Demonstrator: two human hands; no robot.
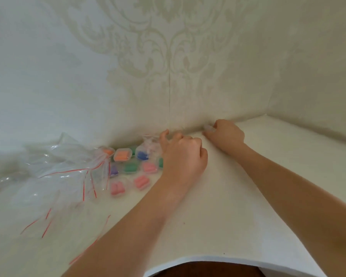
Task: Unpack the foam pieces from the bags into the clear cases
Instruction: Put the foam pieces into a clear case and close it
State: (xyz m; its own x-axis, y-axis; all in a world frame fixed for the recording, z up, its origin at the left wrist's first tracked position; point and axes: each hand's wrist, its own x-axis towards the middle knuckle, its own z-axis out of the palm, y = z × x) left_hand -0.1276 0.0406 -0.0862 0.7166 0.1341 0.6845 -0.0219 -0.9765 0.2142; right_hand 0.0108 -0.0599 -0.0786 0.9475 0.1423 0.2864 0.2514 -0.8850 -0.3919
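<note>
Head view: nearest you, empty bags [54, 176] with red strips lie along the desk's [218, 206] left edge. Beyond them, filled cases [121, 154] of pink, green, purple, orange and blue foam pieces [149, 167] sit clustered. Your left hand [183, 156] pinches a small bag [151, 145] there; keep it steady. Your right hand [225, 134] curls round something clear, probably a case, at the back edge by the patterned wallpaper [168, 56].

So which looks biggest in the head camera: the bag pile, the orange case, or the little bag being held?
1. Pile of clear red-striped plastic bags
2. Small clear bag in the left hand
3. Clear case with orange foam, roughly alike, unsure
</note>
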